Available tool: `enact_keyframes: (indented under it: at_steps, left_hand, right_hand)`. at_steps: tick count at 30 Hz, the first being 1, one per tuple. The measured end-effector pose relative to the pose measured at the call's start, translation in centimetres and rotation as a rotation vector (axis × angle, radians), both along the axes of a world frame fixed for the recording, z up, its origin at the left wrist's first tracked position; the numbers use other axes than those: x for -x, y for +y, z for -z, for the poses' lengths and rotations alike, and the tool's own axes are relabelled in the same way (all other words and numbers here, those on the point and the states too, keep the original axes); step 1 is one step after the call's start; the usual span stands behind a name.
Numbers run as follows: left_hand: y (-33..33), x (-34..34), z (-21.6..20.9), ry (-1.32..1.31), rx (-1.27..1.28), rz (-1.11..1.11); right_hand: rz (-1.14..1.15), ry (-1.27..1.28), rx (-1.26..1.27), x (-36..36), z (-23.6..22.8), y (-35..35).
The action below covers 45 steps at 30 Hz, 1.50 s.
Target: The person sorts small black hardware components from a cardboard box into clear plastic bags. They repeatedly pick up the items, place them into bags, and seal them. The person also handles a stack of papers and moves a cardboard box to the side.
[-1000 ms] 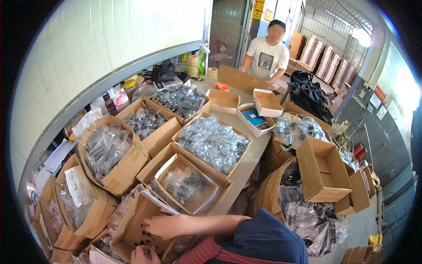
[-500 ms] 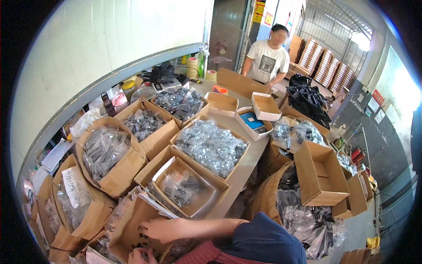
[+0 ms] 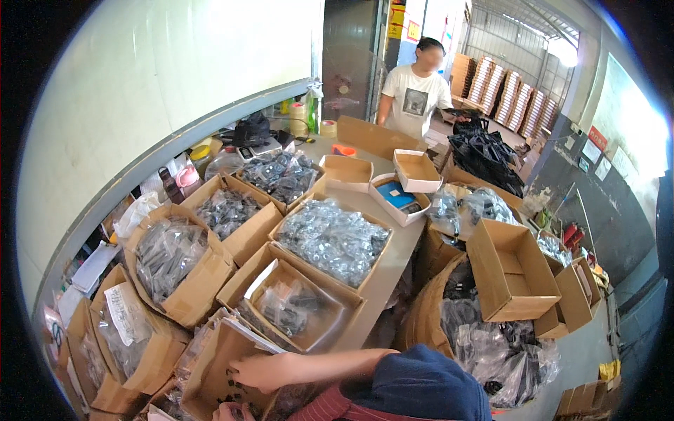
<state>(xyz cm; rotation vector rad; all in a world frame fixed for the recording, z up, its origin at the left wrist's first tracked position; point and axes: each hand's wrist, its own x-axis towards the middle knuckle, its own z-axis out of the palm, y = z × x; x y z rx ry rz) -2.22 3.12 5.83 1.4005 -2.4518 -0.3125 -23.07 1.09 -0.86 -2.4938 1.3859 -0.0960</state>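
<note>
My right hand [image 3: 261, 371] reaches from the right into an open cardboard box [image 3: 203, 373] at the bottom of the view. Its fingers curl down beside small black pieces [image 3: 235, 390] scattered on the box floor; whatever lies between the fingertips is too small to make out. My left hand [image 3: 228, 412] shows only in part at the lower edge, inside the same box, and its fingers cannot be made out. Just beyond stands a smaller cardboard box [image 3: 324, 335] holding clear bags of dark parts [image 3: 289, 312], set inside a larger carton.
A carton of clear bagged parts [image 3: 333, 238] stands on the grey table [image 3: 382, 302]. More cartons of bags [image 3: 168, 256] crowd the left. To the right, an empty box [image 3: 509, 270] rests over bagged black parts. Across the table, another person [image 3: 415, 95] stands near black parts [image 3: 484, 151].
The view has shifted slightly. My right hand's fingers have curled lower among the black pieces, and my left hand has sunk toward the lower edge. The other person has straightened and extended an arm rightward.
</note>
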Motion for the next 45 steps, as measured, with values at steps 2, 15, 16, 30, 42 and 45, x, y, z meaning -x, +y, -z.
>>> enact_keyframes:
  at_steps: [2,15,16,30,42,45]
  left_hand:
    - [0.4,-0.1,0.0,0.037,0.000,0.002]
    - [1.9,-6.9,-0.2,1.090,-0.389,-0.130]
    - [2.8,-7.3,-1.3,1.098,-0.419,-0.183]
    - [5.7,-6.4,1.0,0.810,-0.413,-0.084]
    - [6.0,-6.6,1.8,0.760,-0.394,-0.071]
    - [5.9,-6.5,1.6,0.760,-0.407,-0.069]
  right_hand:
    - [0.006,0.024,-0.094,-0.1,-0.8,0.0]
    - [-0.075,-0.286,0.030,3.0,-6.7,-0.4]
    - [-0.079,-0.291,0.177,2.9,-8.5,-0.4]
    - [-0.312,0.310,-0.067,-1.3,-5.0,-2.9]
    - [-0.433,0.320,0.056,-1.8,-4.6,-1.7]
    - [-0.351,0.322,0.001,-2.1,-4.5,-1.7]
